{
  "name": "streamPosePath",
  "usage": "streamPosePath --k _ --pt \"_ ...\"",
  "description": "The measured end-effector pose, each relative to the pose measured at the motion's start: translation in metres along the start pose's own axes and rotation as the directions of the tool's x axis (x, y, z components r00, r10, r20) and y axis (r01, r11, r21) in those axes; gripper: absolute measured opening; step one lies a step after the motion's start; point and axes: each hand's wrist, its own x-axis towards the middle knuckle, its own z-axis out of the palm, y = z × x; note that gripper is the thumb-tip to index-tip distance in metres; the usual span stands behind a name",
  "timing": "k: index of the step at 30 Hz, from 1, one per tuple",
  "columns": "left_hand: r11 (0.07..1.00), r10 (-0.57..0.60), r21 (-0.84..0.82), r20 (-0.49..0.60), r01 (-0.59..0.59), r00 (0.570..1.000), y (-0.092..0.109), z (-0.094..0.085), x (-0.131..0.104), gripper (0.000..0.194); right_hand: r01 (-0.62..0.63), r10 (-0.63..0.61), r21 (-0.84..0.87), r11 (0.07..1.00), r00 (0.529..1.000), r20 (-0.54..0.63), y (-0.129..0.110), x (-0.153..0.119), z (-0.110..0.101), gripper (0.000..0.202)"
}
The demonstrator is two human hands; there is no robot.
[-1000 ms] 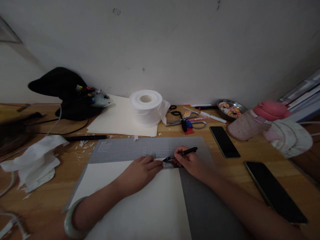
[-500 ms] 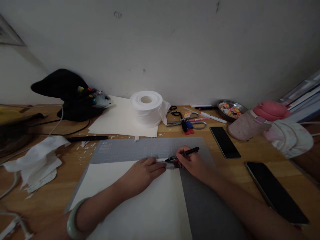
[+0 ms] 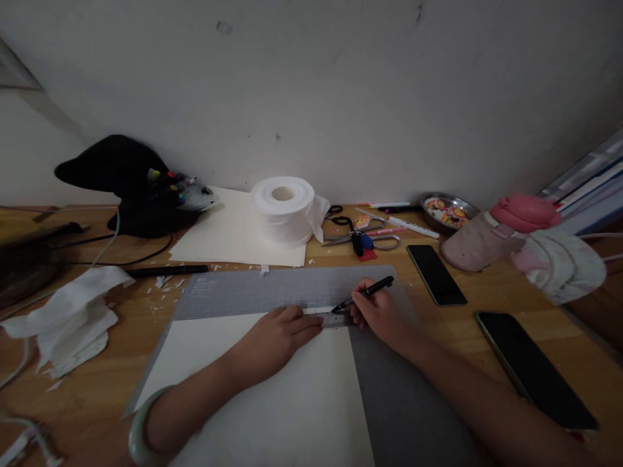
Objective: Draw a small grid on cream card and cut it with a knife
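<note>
My right hand [image 3: 377,311] is closed around a black pen [image 3: 366,294]. The pen slants down to the left, and its tip meets the paper strip at the upper edge of a clear ruler [image 3: 335,320]. My left hand [image 3: 285,331] lies flat on the ruler's left part and the large white sheet [image 3: 296,402], fingers stretched to the right. Its palm and the ruler's far left end are hidden. Under the sheet is a grey cutting mat [image 3: 253,285]. A pale green bangle [image 3: 141,425] circles my left wrist.
Behind the mat stand a toilet roll [image 3: 282,211] on spare paper [image 3: 224,240], scissors [image 3: 341,240] and markers [image 3: 413,227]. At right are two phones [image 3: 435,275], a pink-lidded bottle [image 3: 487,240] and a metal bowl [image 3: 450,227]. Crumpled tissue [image 3: 80,324] and paper scraps [image 3: 165,282] lie left.
My right hand and the pen tip have moved a little to the right along the ruler, showing more of it. My left hand keeps its place on the ruler. The view shifted slightly.
</note>
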Motion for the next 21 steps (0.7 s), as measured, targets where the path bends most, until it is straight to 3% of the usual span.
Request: streamPosePath --k 21 --pt "0.999 -0.011 -0.035 0.009 0.012 1.000 -0.0004 0.0004 -0.0001 0.031 -0.019 0.024 0.083 0.996 0.998 -0.052 0.0010 0.0020 -0.0004 0.013"
